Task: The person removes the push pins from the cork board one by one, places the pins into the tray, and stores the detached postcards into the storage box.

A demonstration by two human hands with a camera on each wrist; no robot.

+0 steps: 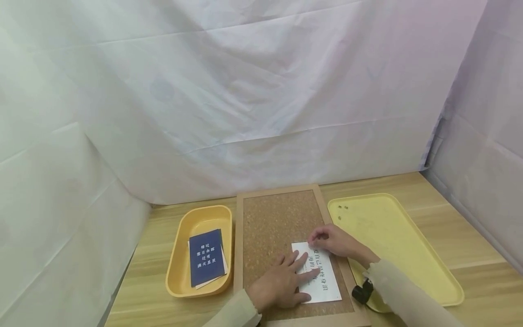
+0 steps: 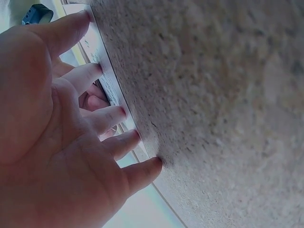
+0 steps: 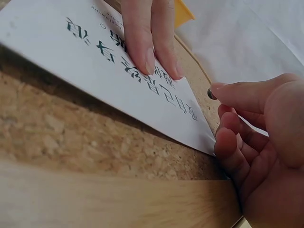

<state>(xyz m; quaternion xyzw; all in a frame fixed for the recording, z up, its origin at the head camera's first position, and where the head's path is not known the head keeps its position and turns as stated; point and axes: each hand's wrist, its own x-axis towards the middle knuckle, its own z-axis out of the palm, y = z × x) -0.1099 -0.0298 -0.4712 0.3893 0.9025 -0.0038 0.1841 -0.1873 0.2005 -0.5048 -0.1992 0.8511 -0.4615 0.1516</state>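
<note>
A white card (image 1: 323,284) printed with dark characters lies on the framed corkboard (image 1: 273,218). My left hand (image 1: 283,281) presses it down with spread, fairly straight fingers; in the left wrist view the fingertips (image 2: 124,111) meet the card, and the little finger touches the cork beside it. Over the card's far right corner, my right hand (image 1: 337,240) holds a small dark round-headed thumbtack (image 3: 212,93) at the tip of its thumb. Its other fingers are curled, some resting by the card's corner. The tack's point is hidden.
Left of the board, a yellow-orange bin (image 1: 173,272) holds a dark blue card (image 1: 206,259) on top of other cards. On the right lies a pale yellow tray (image 1: 392,245) with a few small studs (image 1: 339,218) at its far left. White cloth (image 1: 245,91) hangs behind.
</note>
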